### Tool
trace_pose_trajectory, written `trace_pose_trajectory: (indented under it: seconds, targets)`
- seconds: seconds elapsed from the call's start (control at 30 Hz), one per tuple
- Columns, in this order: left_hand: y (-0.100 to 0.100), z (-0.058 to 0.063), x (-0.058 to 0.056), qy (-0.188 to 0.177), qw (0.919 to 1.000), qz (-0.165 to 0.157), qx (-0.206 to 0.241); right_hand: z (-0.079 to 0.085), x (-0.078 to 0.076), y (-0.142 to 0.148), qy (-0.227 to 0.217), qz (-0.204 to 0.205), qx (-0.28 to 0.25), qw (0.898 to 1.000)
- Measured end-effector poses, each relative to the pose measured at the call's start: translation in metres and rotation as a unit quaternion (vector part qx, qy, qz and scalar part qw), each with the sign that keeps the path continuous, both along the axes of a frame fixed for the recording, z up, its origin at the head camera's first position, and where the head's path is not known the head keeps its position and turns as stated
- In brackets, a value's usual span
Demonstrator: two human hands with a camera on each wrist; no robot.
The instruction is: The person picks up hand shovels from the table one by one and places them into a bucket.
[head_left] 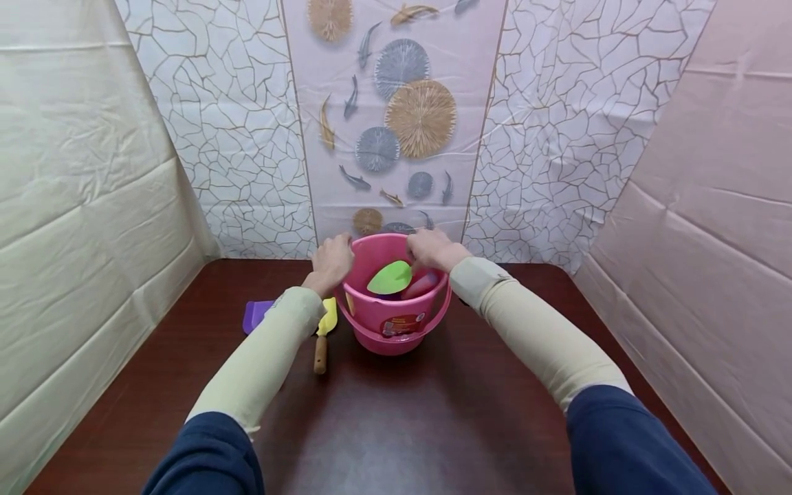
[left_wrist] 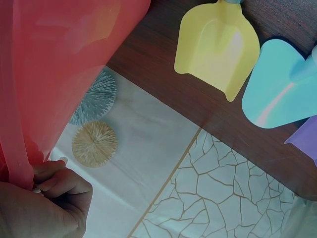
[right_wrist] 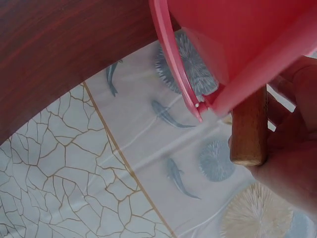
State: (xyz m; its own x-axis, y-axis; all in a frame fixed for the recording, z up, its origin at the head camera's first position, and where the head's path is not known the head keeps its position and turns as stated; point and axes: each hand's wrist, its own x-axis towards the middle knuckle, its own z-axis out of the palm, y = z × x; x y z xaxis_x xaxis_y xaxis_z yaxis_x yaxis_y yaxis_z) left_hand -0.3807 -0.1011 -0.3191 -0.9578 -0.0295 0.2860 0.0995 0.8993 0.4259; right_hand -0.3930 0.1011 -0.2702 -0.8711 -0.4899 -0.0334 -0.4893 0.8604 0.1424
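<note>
A pink bucket (head_left: 379,313) stands at the far side of the table, its handle (head_left: 427,331) hanging down in front. My left hand (head_left: 332,262) pinches the bucket's rim on the left; the left wrist view shows thumb and fingers (left_wrist: 67,181) at the rim beside the handle. Over the bucket's right rim, my right hand (head_left: 435,249) holds a green toy trowel (head_left: 390,278), blade inside the bucket. The trowel's wooden handle (right_wrist: 249,131) lies against my palm in the right wrist view. A pink piece (head_left: 423,284) and something dark purple are partly hidden inside.
Left of the bucket lie a yellow toy shovel (head_left: 328,316) with a wooden handle and a purple shovel (head_left: 255,315). A light blue shovel (left_wrist: 275,84) shows between them in the left wrist view. Patterned cloth (head_left: 247,137) hangs behind the table.
</note>
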Motion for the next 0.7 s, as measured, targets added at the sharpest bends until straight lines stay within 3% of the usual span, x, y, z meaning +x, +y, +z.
trace_pose_trajectory:
  seconds: [0.7]
  targets:
    - [-0.001, -0.002, -0.002, 0.006, 0.9999, -0.008, 0.005, -0.024, -0.005, -0.018, -0.002, 0.024, 0.016, 1.000]
